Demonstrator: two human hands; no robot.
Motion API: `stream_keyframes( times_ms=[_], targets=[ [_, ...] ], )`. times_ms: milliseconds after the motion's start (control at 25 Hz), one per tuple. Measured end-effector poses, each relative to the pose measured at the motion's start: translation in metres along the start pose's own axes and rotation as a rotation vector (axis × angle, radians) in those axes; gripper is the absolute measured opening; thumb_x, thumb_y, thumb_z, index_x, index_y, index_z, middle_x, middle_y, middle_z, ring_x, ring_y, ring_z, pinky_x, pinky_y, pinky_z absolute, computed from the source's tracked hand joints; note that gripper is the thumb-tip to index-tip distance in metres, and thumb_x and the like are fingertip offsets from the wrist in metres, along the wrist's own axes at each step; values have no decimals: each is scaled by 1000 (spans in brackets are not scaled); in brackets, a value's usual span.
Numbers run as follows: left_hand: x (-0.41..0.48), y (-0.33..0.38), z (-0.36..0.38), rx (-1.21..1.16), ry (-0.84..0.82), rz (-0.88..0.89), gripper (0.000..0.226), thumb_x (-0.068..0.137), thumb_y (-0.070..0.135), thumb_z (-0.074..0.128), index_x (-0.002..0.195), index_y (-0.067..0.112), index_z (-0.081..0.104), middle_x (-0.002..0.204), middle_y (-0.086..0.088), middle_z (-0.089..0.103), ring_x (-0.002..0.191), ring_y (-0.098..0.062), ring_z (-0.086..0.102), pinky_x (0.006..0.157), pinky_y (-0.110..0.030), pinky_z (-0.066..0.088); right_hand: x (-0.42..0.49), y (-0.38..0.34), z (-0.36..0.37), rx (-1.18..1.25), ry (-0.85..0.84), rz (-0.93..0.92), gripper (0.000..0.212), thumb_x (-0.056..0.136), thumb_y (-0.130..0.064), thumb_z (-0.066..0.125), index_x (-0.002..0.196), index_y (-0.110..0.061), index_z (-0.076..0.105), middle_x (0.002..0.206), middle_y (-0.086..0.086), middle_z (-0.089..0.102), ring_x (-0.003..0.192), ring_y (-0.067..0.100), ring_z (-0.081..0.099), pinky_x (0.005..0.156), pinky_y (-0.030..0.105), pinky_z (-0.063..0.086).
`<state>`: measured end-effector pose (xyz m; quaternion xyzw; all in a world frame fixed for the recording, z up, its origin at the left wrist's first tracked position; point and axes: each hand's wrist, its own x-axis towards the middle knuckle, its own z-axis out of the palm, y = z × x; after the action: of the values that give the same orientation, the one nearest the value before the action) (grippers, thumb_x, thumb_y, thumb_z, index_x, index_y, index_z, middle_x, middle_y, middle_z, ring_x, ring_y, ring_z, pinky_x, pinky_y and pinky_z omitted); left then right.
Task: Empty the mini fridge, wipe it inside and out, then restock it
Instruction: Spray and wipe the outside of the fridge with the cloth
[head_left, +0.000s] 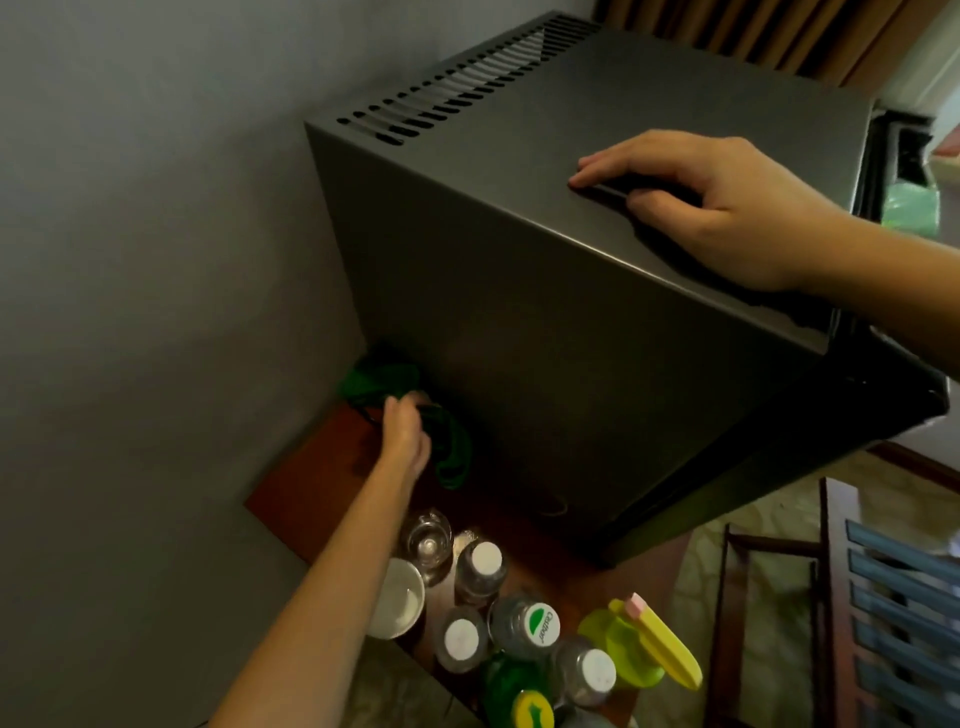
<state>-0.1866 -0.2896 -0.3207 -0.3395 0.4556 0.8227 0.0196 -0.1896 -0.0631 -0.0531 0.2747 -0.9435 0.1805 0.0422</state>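
The mini fridge (571, 364) sits at the back of the brown bench (291, 493), close to the grey wall (156, 260). The left hand (408, 431) is low down by the fridge's left side, near the back corner of the bench. Its fingers are curled around a green cloth (452, 462), and the cloth touches the side of the fridge. The right hand (711, 208) rests on top of the fridge. Its fingers are bent a little, with the tips on the lid, and they hold nothing. At the front edge of the bench stand water bottles (485, 564) with white caps, a glass (428, 540), a white cup (397, 597) and a yellow-green spray bottle (649, 644), all close together.
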Motion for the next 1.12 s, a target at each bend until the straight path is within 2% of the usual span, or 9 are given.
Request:
stream_keyframes(
  times_ms=[40, 160, 280, 440, 600, 680, 800, 920, 1120],
  targets=[
    [18, -8, -9, 12, 28, -43, 23, 95, 0, 35, 89, 11, 53, 88, -9, 55, 83, -21, 53, 76, -32, 47, 0, 1, 0, 4, -1, 2, 37, 99, -17, 41, 128, -36, 54, 132, -23, 46, 113, -17, 39, 90, -6, 23],
    [46, -33, -19, 3, 64, -156, 27, 100, 11, 33, 111, 6, 57, 94, -10, 57, 81, -21, 54, 85, -37, 46, 1, 5, 0, 10, -7, 12, 39, 99, -16, 39, 126, -40, 53, 131, -27, 45, 116, -18, 38, 92, -5, 23],
    [48, -38, -17, -35, 109, -180, 24, 100, 12, 34, 91, 9, 56, 91, -9, 57, 76, -21, 54, 80, -39, 49, 2, 5, 1, 37, -8, 32, 40, 99, -14, 38, 125, -40, 54, 132, -24, 47, 122, -11, 39, 95, -1, 24],
    [11, -25, 4, -142, 66, -136, 25, 98, 6, 36, 107, 6, 58, 106, -13, 60, 82, -22, 54, 88, -39, 45, 0, 3, -1, 70, -3, 44, 40, 99, -13, 39, 125, -37, 56, 131, -23, 49, 119, -12, 41, 90, -6, 25],
    [-87, -5, 47, -157, -67, -74, 16, 91, -6, 39, 86, 8, 45, 96, -14, 53, 81, -22, 52, 75, -36, 45, 1, 0, -1, 60, 0, 16, 40, 98, -11, 39, 126, -34, 56, 133, -17, 51, 118, -7, 42, 90, -3, 25],
    [-157, -12, 72, -54, -246, -59, 17, 92, -4, 40, 103, 10, 41, 102, -9, 54, 95, -20, 54, 85, -35, 45, 1, 0, -1, 46, 3, 7, 39, 97, -11, 40, 126, -32, 57, 134, -12, 52, 121, 0, 44, 93, 3, 25],
    [-216, -48, 102, 123, -402, 107, 50, 93, 8, 45, 139, 19, 30, 139, -7, 42, 129, -19, 41, 113, -41, 31, 0, 0, -1, 41, 0, -6, 40, 97, -11, 40, 127, -30, 57, 135, -10, 52, 123, 4, 45, 95, 8, 25],
    [-225, -67, 110, 154, -304, 228, 58, 93, 6, 46, 146, 16, 23, 145, -7, 35, 136, -17, 34, 116, -39, 26, 0, 0, -1, 36, -5, -17, 39, 97, -12, 40, 128, -28, 57, 136, -8, 52, 123, 6, 45, 97, 11, 27],
    [-206, -90, 104, 103, -136, 186, 53, 94, 4, 45, 144, 11, 30, 139, -7, 43, 131, -20, 41, 112, -41, 33, 0, -1, 1, 10, -14, -54, 38, 98, -15, 39, 131, -25, 54, 137, -3, 50, 124, 12, 46, 99, 18, 28]
  ],
)
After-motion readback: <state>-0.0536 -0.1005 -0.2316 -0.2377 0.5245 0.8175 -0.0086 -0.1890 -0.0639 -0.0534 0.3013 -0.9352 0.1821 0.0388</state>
